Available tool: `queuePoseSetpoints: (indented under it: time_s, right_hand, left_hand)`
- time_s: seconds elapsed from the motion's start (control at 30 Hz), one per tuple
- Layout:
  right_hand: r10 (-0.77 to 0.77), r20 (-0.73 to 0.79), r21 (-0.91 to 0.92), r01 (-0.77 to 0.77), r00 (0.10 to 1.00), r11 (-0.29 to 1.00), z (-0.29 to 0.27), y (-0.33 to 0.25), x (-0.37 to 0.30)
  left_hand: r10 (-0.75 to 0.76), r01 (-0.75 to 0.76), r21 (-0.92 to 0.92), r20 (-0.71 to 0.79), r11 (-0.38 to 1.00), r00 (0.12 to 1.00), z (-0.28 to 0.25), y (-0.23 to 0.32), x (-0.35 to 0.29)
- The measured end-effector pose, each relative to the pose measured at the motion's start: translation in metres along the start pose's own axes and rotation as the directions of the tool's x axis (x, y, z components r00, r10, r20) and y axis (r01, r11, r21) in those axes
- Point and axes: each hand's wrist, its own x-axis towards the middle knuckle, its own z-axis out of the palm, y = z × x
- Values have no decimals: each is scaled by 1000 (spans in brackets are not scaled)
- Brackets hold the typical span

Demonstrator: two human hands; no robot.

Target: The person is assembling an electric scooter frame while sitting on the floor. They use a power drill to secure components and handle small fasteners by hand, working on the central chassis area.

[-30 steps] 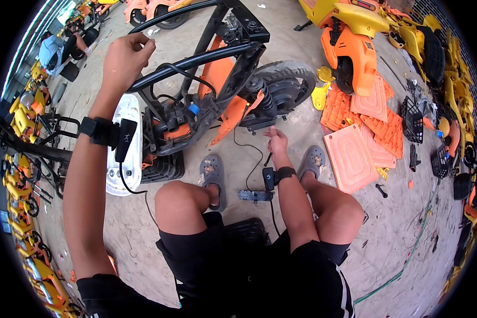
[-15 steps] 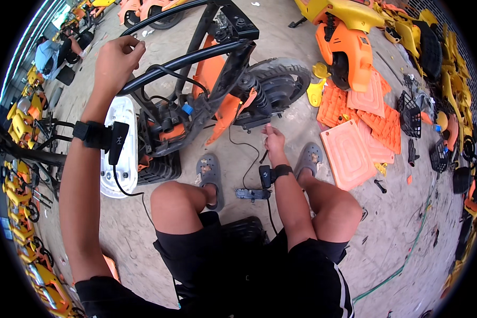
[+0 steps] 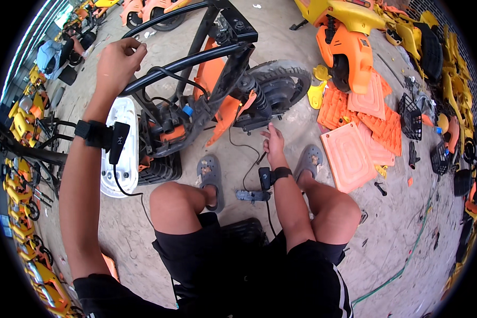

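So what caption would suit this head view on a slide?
Seated person's left hand grips a stripped scooter's black frame; right hand reaches under it.

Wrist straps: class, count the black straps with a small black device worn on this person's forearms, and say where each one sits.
2. One wrist strap is on the raised left forearm beside the white panel; the other wrist strap is on the right forearm, above the knees.

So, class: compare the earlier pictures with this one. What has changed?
Little. The left hand keeps its grip on the black frame tube; the right hand stays low, open, near the rear wheel. The scooter and the orange panels lie as before.
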Motion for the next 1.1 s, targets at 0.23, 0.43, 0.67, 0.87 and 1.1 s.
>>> queuePoseSetpoints:
  time_s: [0.23, 0.43, 0.67, 0.87, 1.1]
  right_hand:
    - [-41, -32, -53, 40, 999, 998, -3, 2, 4]
    - [40, 62, -22, -38, 997, 999, -1, -5, 3]
    - [-55, -263, -187, 5, 963, 982, -32, 29, 28]
    - [-293, -17, -796, 164, 956, 582, -74, 85, 48]
    - [-268, 99, -962, 161, 958, 220, -63, 91, 45]
  left_hand:
    - [11, -11, -16, 4, 1000, 1000, 1, 7, 2]
    - [1, -1, -2, -5, 1000, 1000, -1, 6, 1]
    - [11, -11, 1, -8, 1000, 1000, 0, 2, -1]
    - [22, -22, -24, -5, 999, 1000, 4, 7, 4]
    - [-30, 29, -68, -22, 997, 999, 1, 4, -5]
